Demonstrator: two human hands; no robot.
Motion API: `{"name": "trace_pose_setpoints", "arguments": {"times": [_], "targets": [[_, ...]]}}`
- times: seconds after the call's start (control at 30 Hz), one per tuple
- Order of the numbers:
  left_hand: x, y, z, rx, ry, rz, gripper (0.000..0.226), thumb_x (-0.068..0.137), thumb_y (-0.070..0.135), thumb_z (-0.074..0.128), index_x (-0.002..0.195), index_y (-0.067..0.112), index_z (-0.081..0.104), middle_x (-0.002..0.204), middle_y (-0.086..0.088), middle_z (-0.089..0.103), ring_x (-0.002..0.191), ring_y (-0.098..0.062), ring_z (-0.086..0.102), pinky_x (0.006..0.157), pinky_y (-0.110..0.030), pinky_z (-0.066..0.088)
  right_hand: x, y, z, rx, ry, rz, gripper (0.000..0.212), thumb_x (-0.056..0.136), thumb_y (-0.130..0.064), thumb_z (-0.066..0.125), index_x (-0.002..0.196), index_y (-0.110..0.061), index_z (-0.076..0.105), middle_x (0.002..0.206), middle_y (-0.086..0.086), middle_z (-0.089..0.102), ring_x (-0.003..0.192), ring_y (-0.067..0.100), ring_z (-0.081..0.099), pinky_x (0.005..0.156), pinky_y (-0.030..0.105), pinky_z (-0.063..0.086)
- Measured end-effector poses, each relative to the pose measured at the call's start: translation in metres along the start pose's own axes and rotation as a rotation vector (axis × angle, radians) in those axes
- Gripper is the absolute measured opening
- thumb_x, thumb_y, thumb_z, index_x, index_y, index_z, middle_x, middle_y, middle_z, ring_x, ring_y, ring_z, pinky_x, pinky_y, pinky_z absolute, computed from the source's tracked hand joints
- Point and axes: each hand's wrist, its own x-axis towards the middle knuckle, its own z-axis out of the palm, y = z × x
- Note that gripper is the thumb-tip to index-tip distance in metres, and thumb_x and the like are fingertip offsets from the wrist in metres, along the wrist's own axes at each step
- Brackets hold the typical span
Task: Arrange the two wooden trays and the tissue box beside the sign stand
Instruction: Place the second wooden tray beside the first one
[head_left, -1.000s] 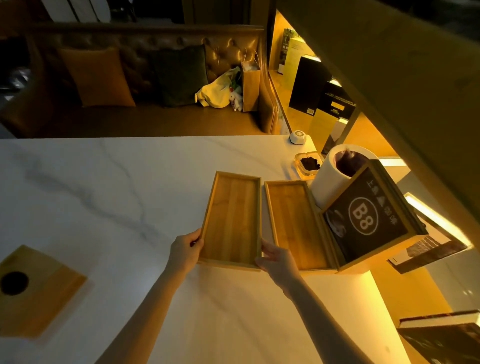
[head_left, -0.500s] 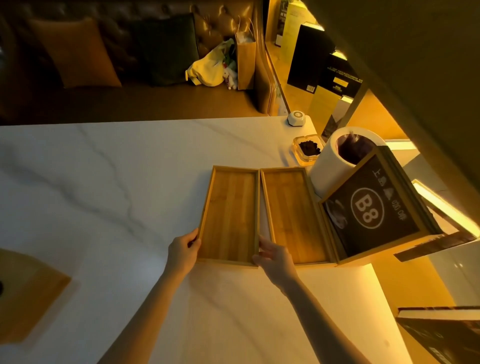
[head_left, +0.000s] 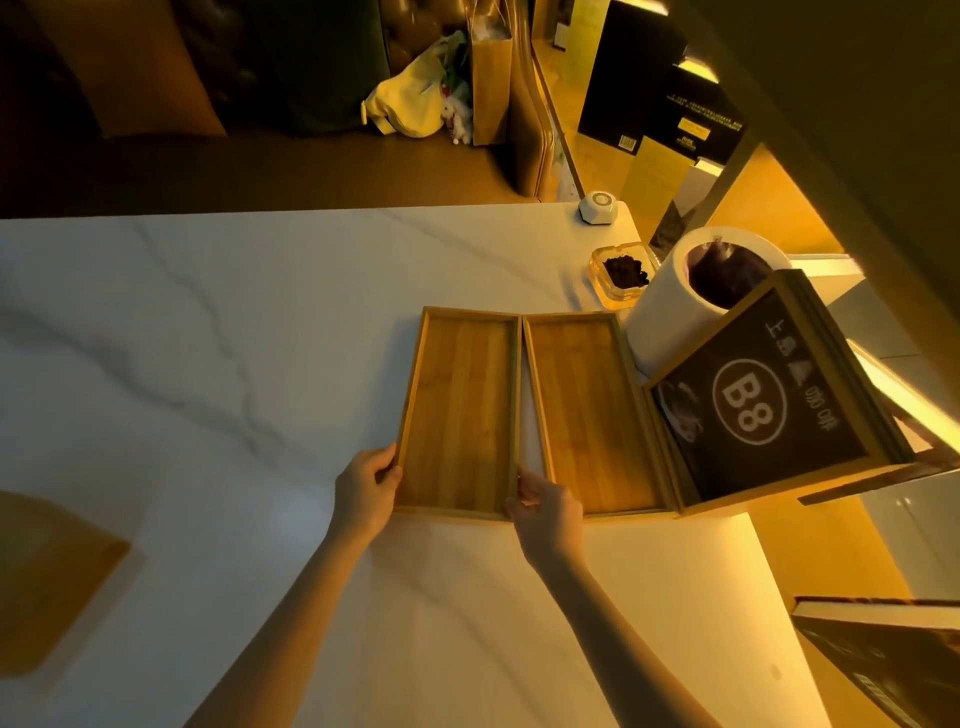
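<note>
Two shallow wooden trays lie side by side on the white marble table. The left tray has my left hand on its near left corner and my right hand on its near right corner. The right tray lies against the wooden sign stand, a dark board marked B8. A narrow gap separates the trays. The wooden tissue box sits far off at the table's left edge, partly cut off by the frame.
Behind the sign stand are a white cylindrical bin, a glass ashtray and a small white hexagonal device. A sofa with a bag runs beyond the table's far edge. A book lies at the near right.
Both hands have slid the left tray to the right, closing most of the gap to the right tray and squaring it parallel. The view has tilted down.
</note>
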Motion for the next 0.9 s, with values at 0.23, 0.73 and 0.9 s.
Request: {"name": "trace_pose_setpoints", "arguments": {"times": [0.23,0.73,0.9], "targets": [[0.001,-0.006,0.006,0.041,-0.006,0.000,0.036,0.087,0.005,0.049,0.124,0.002,0.048,0.117,-0.026,0.057,0.107,-0.036,0.056,0.087,-0.028,0.041,-0.004,0.009,0.007,-0.025,0.074,-0.053,0.030,0.087,-0.004,0.056,0.117,-0.007,0.060,0.104,0.008,0.069,0.097,0.023,0.063,0.076,0.020,0.044],[-0.052,-0.041,0.024,0.583,-0.067,0.245,0.063,0.086,0.045,0.027,0.139,0.011,0.021,0.149,-0.017,0.029,0.135,-0.033,0.031,0.106,-0.046,0.029,-0.047,0.045,0.041,-0.773,0.100,-0.445,0.053,0.087,-0.040,0.039,0.133,-0.014,0.042,0.141,0.005,0.045,0.132,0.023,0.034,0.115,0.045,0.024],[-0.055,-0.046,0.026,0.553,-0.105,0.225,0.071,0.083,0.052,0.019,0.141,0.012,0.008,0.152,-0.015,0.021,0.140,-0.029,0.021,0.110,-0.046,0.019,-0.048,0.055,0.044,-0.867,0.042,-0.410,0.060,0.086,-0.045,0.023,0.134,-0.012,0.039,0.143,0.002,0.031,0.134,0.022,0.028,0.108,0.039,0.000]]}}
